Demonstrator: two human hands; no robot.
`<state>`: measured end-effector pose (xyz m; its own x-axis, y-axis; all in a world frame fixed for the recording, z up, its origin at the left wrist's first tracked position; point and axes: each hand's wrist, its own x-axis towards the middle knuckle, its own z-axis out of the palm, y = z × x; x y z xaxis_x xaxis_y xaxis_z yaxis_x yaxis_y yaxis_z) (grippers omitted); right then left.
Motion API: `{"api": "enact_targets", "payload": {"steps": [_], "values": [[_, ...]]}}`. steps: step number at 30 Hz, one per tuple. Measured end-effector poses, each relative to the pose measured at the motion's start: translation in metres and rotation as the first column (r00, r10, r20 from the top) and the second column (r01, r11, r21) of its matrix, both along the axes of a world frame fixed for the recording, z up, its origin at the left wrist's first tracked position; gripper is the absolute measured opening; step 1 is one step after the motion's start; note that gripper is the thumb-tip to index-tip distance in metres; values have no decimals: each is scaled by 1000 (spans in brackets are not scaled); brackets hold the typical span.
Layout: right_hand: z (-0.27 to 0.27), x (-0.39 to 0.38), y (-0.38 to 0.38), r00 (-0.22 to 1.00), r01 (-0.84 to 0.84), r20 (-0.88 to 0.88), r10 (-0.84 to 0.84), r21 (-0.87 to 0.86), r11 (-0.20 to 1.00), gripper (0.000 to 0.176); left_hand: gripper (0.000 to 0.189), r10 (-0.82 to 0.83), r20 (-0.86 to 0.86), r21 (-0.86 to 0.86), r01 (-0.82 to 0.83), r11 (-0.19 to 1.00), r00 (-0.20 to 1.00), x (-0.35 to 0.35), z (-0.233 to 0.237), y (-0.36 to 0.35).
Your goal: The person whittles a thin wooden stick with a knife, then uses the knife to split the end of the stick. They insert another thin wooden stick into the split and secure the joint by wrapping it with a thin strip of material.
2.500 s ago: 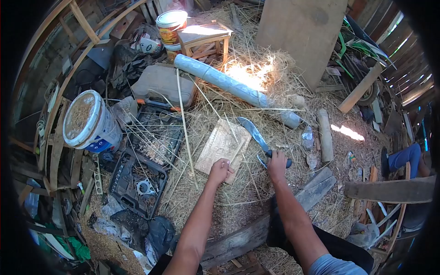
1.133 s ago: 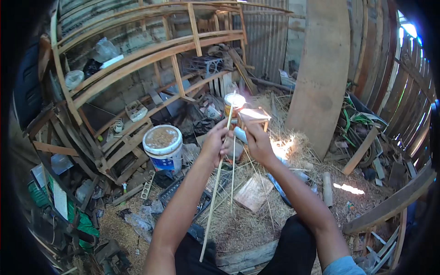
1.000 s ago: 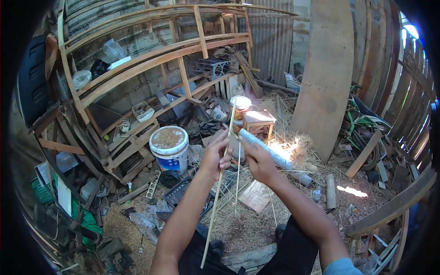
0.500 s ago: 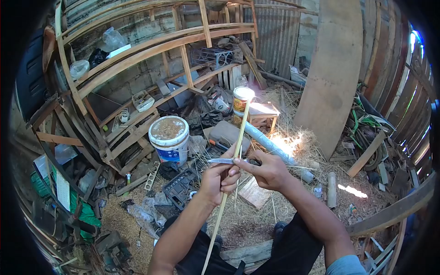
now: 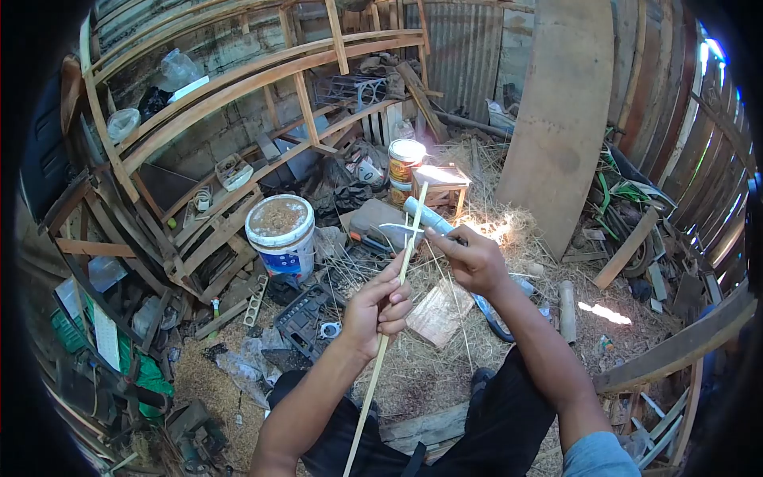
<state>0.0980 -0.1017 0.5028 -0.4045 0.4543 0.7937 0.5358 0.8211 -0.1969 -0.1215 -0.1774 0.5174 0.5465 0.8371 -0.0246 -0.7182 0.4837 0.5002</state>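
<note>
Pale yellow strip (image 5: 372,381); long, slender

Free room lies between the forearms (image 5: 544,354); crossed knife (image 5: 397,227) and strip (image 5: 369,397) obstruct ahead.

The knife (image 5: 400,227) lies across the strip (image 5: 372,381). On the floor (image 5: 421,385), the wooden block (image 5: 439,314) lies right of the open tool case (image 5: 304,316), the bucket (image 5: 280,238) behind it.

Knife (image 5: 395,227): handle mostly hidden — in right fingers (image 5: 451,248)
Pale strip (image 5: 367,401): bottom end cut off — middle behind left fingers (image 5: 393,312)
Blue pipe (image 5: 429,217): partly behind right fingers
</note>
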Motion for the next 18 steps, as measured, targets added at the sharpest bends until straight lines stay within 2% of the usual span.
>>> {"api": "enact_targets", "payload": {"steps": [10,13,16,18], "values": [[-14,-1,23,986,145,-50,-159,-214,966,53,52,12,-58,-52,-15,999,998,-6,-10,10],[-12,-7,30,976,191,-57,-209,-233,954,50,49,18,-66,-52,-21,998,998,-11,-14,15],[-22,-12,42,967,168,-162,-197,-181,969,43,50,24,-82,-71,-30,997,996,-11,-13,25],[-40,15,78,831,226,-327,-451,-542,810,38,53,-49,-81,-37,46,998,996,-11,-14,17]]}}
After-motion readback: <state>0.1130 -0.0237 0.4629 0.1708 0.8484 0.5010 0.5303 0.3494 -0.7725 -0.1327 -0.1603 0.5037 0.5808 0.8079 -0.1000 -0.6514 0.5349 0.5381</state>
